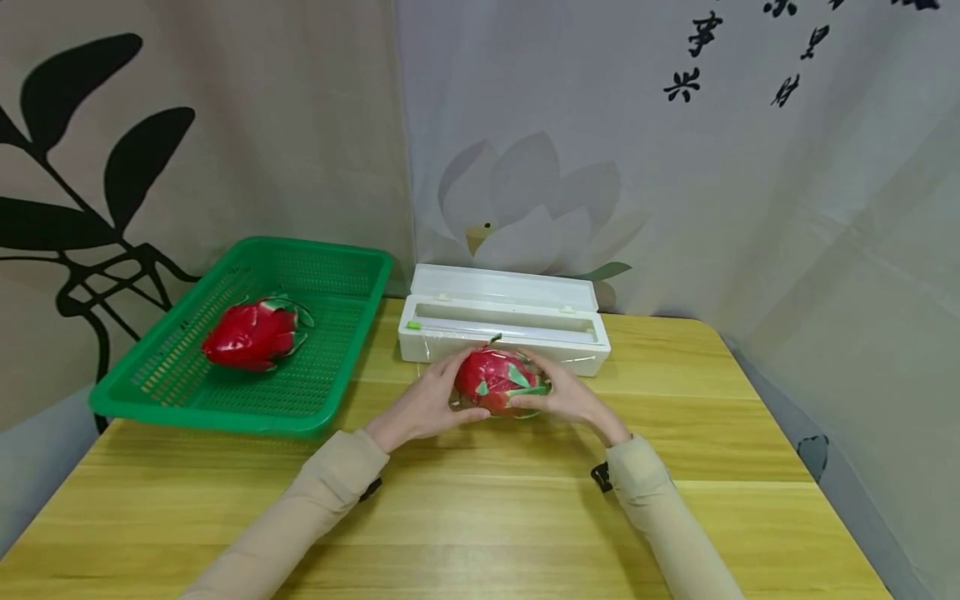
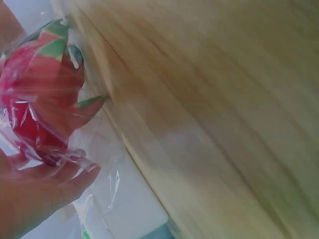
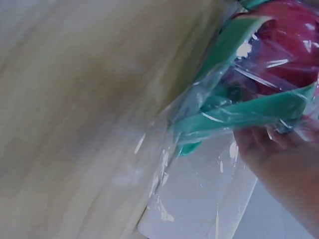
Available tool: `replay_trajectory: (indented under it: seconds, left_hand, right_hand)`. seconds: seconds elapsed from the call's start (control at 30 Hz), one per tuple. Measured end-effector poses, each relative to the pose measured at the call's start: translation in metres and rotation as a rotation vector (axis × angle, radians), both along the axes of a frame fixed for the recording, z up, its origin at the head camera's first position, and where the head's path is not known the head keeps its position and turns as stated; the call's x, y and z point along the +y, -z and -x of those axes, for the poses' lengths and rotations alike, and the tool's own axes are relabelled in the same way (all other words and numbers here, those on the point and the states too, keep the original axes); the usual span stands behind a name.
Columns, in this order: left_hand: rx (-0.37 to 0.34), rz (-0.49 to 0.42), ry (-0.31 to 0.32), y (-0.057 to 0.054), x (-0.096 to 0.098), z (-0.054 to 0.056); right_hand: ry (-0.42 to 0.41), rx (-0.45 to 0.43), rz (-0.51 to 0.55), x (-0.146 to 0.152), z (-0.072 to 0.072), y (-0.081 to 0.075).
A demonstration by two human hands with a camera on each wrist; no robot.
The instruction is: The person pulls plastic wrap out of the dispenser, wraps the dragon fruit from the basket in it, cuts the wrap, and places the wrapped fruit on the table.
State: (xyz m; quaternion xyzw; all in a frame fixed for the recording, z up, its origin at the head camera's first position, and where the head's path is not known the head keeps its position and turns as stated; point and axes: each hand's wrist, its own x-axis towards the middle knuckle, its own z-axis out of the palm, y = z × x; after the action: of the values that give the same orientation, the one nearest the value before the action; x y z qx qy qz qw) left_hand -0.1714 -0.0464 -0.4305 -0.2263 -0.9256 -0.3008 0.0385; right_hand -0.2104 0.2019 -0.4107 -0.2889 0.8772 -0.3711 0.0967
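Note:
A red dragon fruit [image 1: 491, 379] with green-tipped scales is held between both hands in front of the white box. My left hand [image 1: 431, 398] grips its left side, thumb toward me, and my right hand [image 1: 566, 393] grips the right side. Clear plastic film covers the fruit, shiny and creased in the left wrist view around the red skin [image 2: 42, 84]. Loose film [image 3: 164, 164] stretches past the green scales toward the box in the right wrist view. Just behind the fruit, the white cling film box [image 1: 510, 329] has its lid raised, with a pale roll inside.
To the left stands a green plastic basket [image 1: 330, 367], with another dragon fruit [image 1: 251, 335] lying in it, shiny on top. A small bright green piece [image 1: 413, 325] sits at the box's left end. Behind the wooden table [image 1: 480, 517] hangs a printed curtain [image 1: 525, 100].

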Motion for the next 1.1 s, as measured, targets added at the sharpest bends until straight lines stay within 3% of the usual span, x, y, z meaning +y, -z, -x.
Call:
replay_trajectory:
  seconds: [0.3,0.53,0.97,1.1]
  left_hand:
    - [-0.063,-0.031,-0.050,-0.001,0.003,0.006]
    - [-0.104,-0.041,-0.070,-0.001,0.003,0.008]
    - [-0.115,-0.079,-0.024,-0.006,-0.003,0.001]
    - [-0.136,-0.098,-0.041,-0.008,-0.003,-0.006]
  right_hand:
    - [-0.033,-0.047,-0.023,0.001,0.007,-0.005]
    - [-0.005,-0.097,-0.036,0.002,0.013,-0.005]
    - [-0.120,-0.065,0.024,0.011,0.008,-0.003]
    - [-0.138,-0.076,0.022,0.012,0.002,-0.007]
